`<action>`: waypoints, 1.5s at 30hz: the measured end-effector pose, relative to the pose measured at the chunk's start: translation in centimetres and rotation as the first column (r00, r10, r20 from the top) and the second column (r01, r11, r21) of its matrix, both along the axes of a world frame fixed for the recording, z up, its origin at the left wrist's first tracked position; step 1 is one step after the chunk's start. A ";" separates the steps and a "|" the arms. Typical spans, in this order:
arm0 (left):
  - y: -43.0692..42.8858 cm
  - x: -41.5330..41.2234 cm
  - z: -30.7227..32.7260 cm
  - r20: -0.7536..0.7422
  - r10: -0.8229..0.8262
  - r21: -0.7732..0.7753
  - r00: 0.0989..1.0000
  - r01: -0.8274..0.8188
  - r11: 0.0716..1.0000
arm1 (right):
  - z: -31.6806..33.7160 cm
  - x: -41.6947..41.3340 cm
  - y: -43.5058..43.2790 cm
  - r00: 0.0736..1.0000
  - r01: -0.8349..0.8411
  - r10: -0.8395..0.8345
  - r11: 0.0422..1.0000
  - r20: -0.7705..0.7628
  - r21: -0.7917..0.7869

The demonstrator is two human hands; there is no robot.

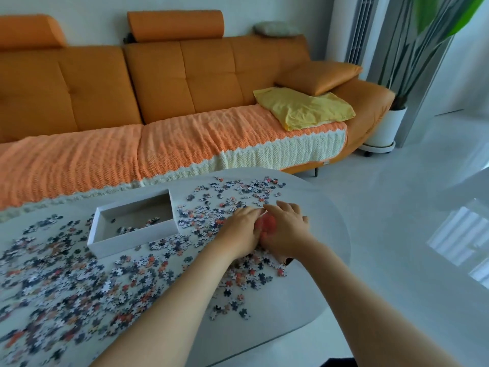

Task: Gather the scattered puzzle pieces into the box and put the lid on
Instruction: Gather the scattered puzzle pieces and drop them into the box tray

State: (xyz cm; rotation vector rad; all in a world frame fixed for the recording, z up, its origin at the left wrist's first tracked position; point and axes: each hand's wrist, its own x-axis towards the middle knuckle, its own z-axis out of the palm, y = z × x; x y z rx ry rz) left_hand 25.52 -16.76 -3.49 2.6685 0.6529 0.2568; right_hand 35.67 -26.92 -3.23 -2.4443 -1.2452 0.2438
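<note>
Both hands are down on the table (326, 276) and meeting edge to edge: left hand (242, 230) and right hand (287, 233), fingers loose and unclenched, cupped over the pieces (247, 276) beneath them. The box (137, 243) sits open just left of the left hand, a few pieces inside. Many more are strewn left of the hands and nearer the person.

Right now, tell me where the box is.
Head view: the box sits left of centre on the table, left of the left hand, with pieces scattered around it and a few inside.
</note>
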 end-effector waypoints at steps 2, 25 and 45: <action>0.2 -0.5 0.0 0.010 0.023 -0.013 1.000 -0.023 1.000 | 0.0 -0.5 0.4 0.999 -0.033 0.032 0.998 0.007 0.062; 8.3 -16.4 4.0 0.355 0.744 -0.652 0.566 -0.420 0.631 | 2.0 -10.2 9.9 0.955 -0.297 0.281 0.914 0.096 0.276; 14.7 -24.4 1.2 0.285 0.357 0.217 0.890 -0.423 0.880 | 0.3 -16.3 18.9 0.847 -0.494 0.454 0.865 0.278 0.091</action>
